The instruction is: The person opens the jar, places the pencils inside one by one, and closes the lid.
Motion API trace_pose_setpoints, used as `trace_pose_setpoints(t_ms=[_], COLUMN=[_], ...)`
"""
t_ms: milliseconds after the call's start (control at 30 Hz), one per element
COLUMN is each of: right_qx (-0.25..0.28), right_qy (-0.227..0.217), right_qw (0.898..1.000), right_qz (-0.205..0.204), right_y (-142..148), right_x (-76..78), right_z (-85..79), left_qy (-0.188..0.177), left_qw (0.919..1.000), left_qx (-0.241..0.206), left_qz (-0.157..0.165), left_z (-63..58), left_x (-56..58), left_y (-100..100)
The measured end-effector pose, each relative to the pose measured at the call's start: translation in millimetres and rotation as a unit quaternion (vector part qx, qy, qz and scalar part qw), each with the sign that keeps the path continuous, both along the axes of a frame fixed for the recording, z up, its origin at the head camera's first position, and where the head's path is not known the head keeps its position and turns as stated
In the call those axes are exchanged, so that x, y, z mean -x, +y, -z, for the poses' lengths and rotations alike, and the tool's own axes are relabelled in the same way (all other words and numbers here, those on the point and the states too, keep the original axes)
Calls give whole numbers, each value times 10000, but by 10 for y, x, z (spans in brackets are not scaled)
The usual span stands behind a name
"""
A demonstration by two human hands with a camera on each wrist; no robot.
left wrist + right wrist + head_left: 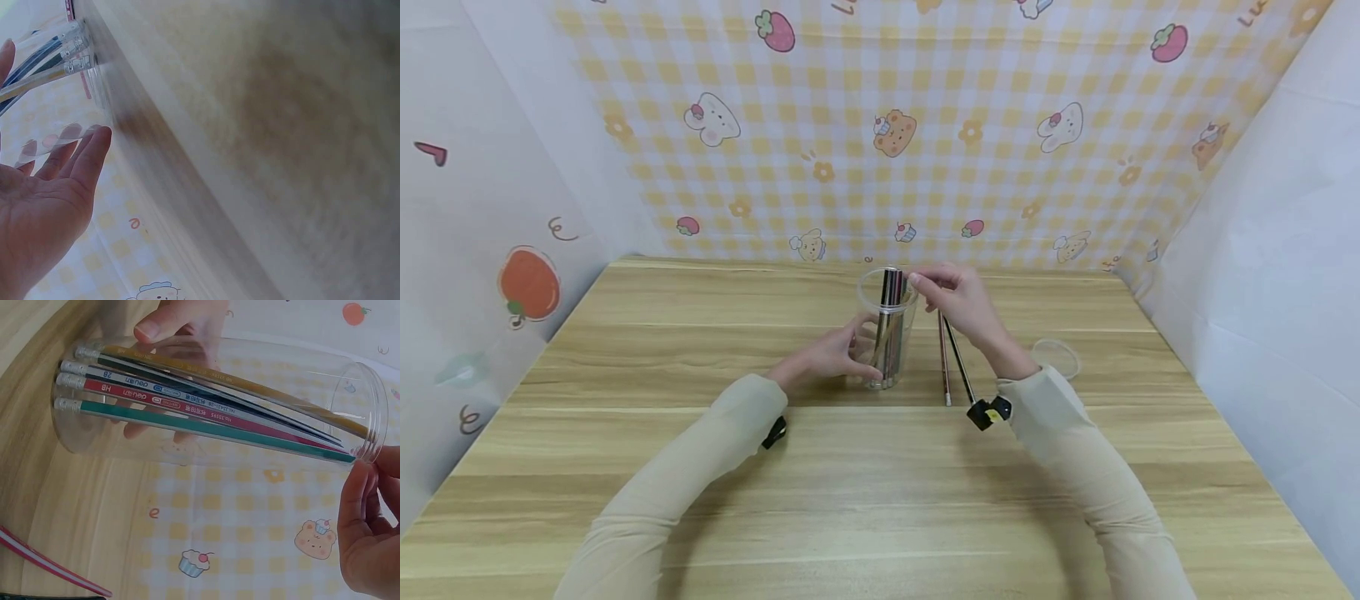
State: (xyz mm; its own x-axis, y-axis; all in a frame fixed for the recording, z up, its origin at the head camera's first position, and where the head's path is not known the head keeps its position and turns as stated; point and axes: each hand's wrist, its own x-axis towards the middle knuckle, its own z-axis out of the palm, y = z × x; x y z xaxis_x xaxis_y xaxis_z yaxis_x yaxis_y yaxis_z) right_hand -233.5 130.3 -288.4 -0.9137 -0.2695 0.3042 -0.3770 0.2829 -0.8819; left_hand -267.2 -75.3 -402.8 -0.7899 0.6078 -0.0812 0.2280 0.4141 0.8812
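An upright clear plastic cup (907, 343) holds several pencils, eraser ends down, including a yellow pencil (237, 381), a red pencil (175, 403) and a green pencil (206, 428). My left hand (838, 350) wraps round the cup's side low down, thumb near the base and fingers behind the wall. At the cup's rim, my right hand (958, 300) pinches the upper end of the green pencil between thumb and forefinger. Only part of the left palm and fingers (94, 159) shows in the left wrist view.
Right of the cup, a red pencil (944, 367) and a dark pencil (958, 358) lie on the wooden table (880, 492). A clear round lid (1077, 364) lies beside the right forearm. A yellow checked cloth (850, 92) stands behind the table.
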Motion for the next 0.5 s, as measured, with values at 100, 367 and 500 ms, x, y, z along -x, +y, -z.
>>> trace_pose_setpoints(t_ms=[100, 367, 500], right_qx=[294, 1011, 1299], right_qy=[-101, -100, -292], right_qw=[9995, 9938, 9897], right_qz=[102, 461, 518], right_y=[24, 182, 320], right_x=[68, 250, 314], right_z=[72, 208, 216], left_qy=[-65, 40, 20], left_qw=[10000, 10000, 10000], left_qx=[-11, 65, 19], left_qz=[45, 10, 22], left_z=[-90, 23, 18], left_x=[-51, 18, 9], left_y=[3, -5, -6])
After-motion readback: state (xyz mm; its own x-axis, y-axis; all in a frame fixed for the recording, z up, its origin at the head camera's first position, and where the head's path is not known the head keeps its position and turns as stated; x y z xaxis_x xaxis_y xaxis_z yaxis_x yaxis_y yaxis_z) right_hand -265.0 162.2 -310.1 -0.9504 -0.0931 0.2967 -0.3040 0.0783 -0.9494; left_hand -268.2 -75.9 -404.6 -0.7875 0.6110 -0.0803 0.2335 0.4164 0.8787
